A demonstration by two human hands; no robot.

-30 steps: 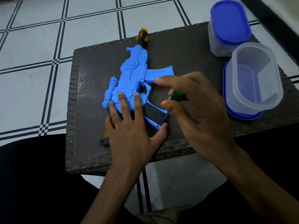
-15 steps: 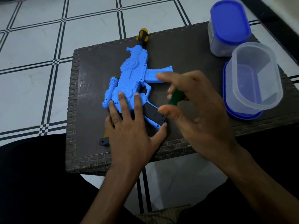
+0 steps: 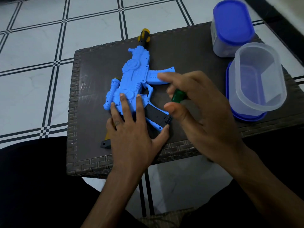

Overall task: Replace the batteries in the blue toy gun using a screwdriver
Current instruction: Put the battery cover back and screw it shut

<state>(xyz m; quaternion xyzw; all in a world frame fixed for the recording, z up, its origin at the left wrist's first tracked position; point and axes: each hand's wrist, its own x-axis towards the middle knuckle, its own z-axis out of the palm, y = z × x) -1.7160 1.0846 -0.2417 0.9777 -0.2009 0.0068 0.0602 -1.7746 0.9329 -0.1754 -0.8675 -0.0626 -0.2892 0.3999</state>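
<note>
Blue toy gun (image 3: 134, 79) lies flat on the surface (image 3: 189, 51), barrel pointing away. Left hand (image 3: 131, 129) presses it down, fingers straight. Right hand (image 3: 202, 109) pinches the screwdriver (image 3: 178, 95) just right of the black grip panel (image 3: 156, 116).

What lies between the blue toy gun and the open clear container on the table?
In the head view, the right hand lies there, holding a green screwdriver handle, between the blue toy gun and the clear container.
</note>
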